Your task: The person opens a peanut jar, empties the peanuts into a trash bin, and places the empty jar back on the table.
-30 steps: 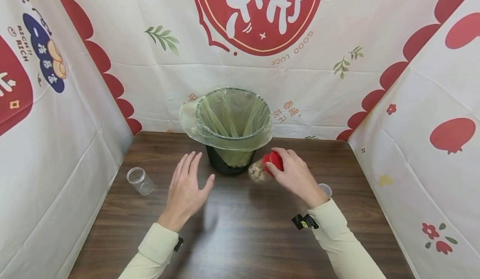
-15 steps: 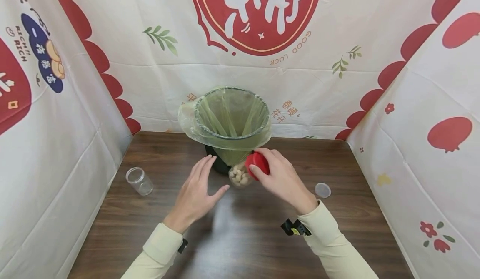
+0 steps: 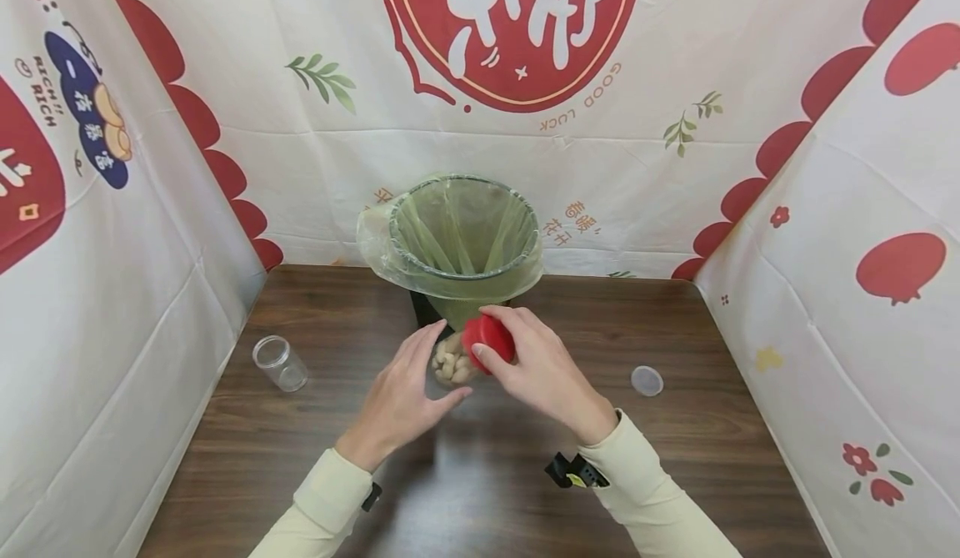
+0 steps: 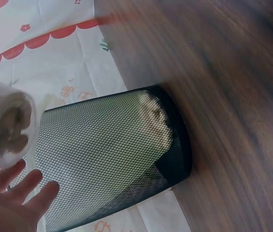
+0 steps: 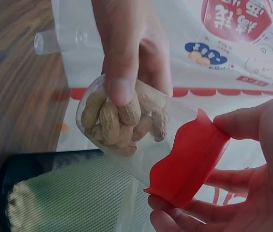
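Observation:
A clear jar of peanuts point(image 3: 447, 364) is held tilted in front of the waste bin, its bottom toward my left hand. My right hand point(image 3: 540, 366) grips the jar's red lid point(image 3: 489, 343), thumb on one side and fingers on the other. In the right wrist view the peanuts point(image 5: 110, 123) have gathered at the jar's bottom end. My left hand point(image 3: 397, 404) is spread around that end, fingers nearly straight and thumb apart. Its thumb overlaps the jar in the right wrist view; in the left wrist view its fingers are right beside the jar.
The black mesh waste bin point(image 4: 102, 154) with a yellowish liner bag point(image 3: 457, 287) stands at the table's back edge, pale lumpy stuff at its bottom. A clear glass jar point(image 3: 281, 364) is at left, a small translucent disc point(image 3: 647, 381) at right. Printed cloth point(image 3: 247, 108) walls three sides.
My right hand has carried the jar of peanuts left, from beside the bin to my left hand. My left hand has shifted slightly right to meet it.

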Tool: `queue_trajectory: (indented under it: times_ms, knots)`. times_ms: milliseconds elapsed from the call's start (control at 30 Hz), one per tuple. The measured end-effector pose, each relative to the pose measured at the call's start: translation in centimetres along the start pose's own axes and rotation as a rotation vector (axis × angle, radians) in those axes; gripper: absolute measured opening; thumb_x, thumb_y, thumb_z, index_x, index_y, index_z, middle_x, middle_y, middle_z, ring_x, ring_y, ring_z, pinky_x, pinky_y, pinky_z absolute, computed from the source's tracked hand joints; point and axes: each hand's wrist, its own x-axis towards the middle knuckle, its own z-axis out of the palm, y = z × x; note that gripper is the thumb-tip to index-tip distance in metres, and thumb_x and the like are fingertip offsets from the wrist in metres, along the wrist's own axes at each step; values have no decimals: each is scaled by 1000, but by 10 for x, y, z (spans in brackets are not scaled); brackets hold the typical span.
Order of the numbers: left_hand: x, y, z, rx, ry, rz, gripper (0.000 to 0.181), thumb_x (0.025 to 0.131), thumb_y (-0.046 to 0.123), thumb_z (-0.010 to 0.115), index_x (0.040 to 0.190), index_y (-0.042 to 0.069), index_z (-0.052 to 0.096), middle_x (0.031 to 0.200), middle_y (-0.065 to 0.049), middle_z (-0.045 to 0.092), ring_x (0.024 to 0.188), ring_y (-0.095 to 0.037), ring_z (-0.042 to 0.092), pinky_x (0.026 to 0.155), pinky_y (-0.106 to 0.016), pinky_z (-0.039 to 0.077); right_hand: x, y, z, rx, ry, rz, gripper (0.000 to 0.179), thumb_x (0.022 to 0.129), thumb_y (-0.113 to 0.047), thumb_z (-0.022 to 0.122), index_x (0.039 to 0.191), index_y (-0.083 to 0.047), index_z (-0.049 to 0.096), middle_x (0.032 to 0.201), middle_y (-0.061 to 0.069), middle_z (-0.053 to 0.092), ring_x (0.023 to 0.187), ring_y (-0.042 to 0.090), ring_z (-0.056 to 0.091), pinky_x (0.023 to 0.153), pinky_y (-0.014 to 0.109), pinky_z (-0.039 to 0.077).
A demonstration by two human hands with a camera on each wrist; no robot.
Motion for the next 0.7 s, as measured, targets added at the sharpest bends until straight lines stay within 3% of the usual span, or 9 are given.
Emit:
queue_trajectory:
  times_ms: [400, 700]
  knots:
    - [-1, 4, 3, -156, 32, 46, 90, 79, 21, 99, 153, 8, 50, 144, -11, 63, 122, -24, 68, 98, -40, 64, -7, -11, 1, 33, -33, -17, 56, 96, -27, 80, 147, -13, 62, 137, 7, 66, 114, 22, 66, 88, 40, 65]
    - [-2, 2, 5, -60, 145, 164, 84, 73, 10, 101, 145, 0, 57, 140, -16, 64, 126, -30, 65, 104, -44, 60, -7, -8, 2, 36, -27, -23, 50, 100, -30, 77, 145, -12, 64, 137, 6, 68, 114, 22, 68, 94, 43, 64]
